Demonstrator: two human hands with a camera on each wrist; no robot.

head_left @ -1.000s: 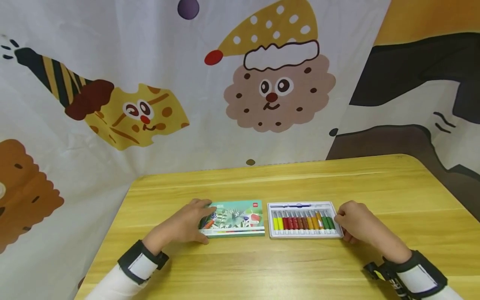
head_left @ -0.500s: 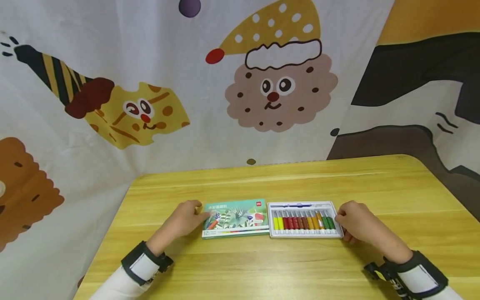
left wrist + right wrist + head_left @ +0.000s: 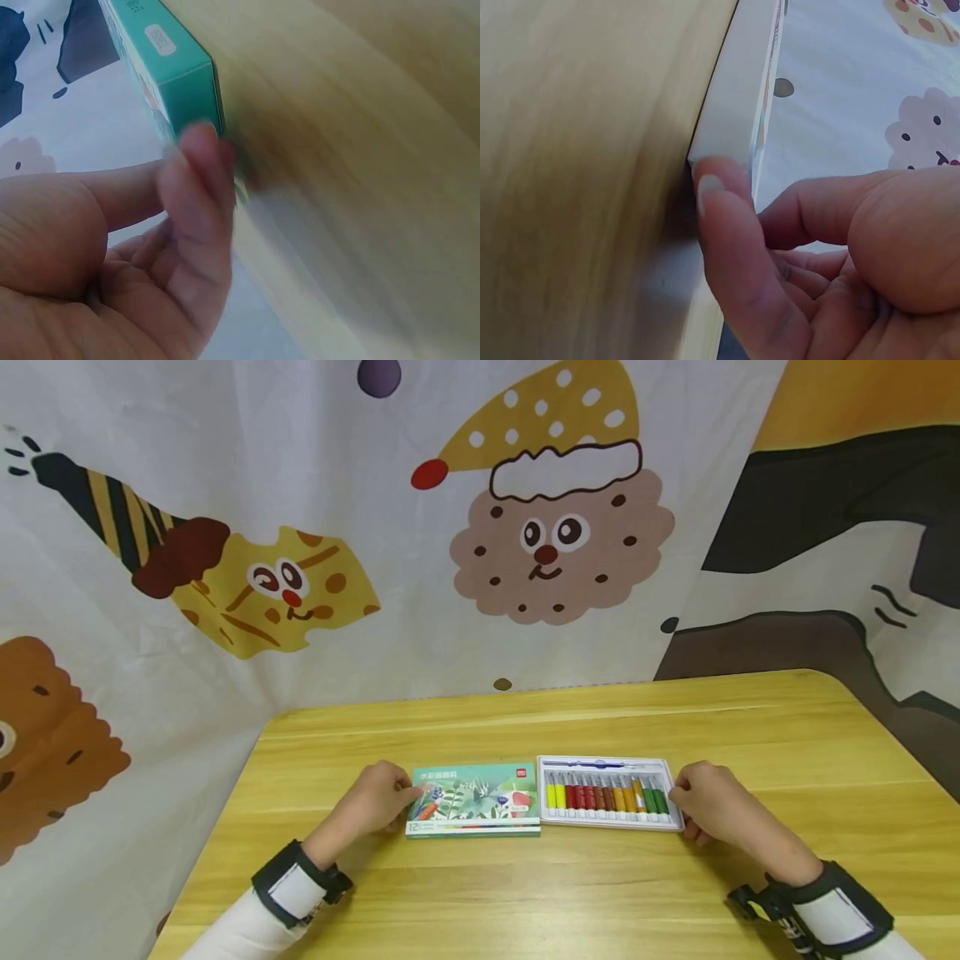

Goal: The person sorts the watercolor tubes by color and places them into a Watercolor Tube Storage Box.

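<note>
A green watercolour paint box [image 3: 474, 802] with printed plants lies flat on the wooden table. Its left end is pinched by my left hand [image 3: 372, 800], thumb at the upper edge and fingers by the side. In the left wrist view the box's green end [image 3: 193, 99] meets the fingertips. Right beside the box, a white tray [image 3: 609, 824] carries several paint tubes [image 3: 606, 795] in yellow, red, brown, orange and green, plus a thin paintbrush [image 3: 598, 765]. My right hand [image 3: 712, 802] pinches the tray's right edge; the right wrist view shows fingertips at its white side [image 3: 731, 97].
The wooden table [image 3: 480, 902] extends around both items, with its back edge against a cartoon-printed curtain [image 3: 420, 635]. Each wrist wears a black strap, the left strap [image 3: 300, 885] and the right strap [image 3: 832, 910].
My left hand has gone from spread over the box to its left end, and the box has slid right, close to the tray. The tray has shifted slightly toward the back.
</note>
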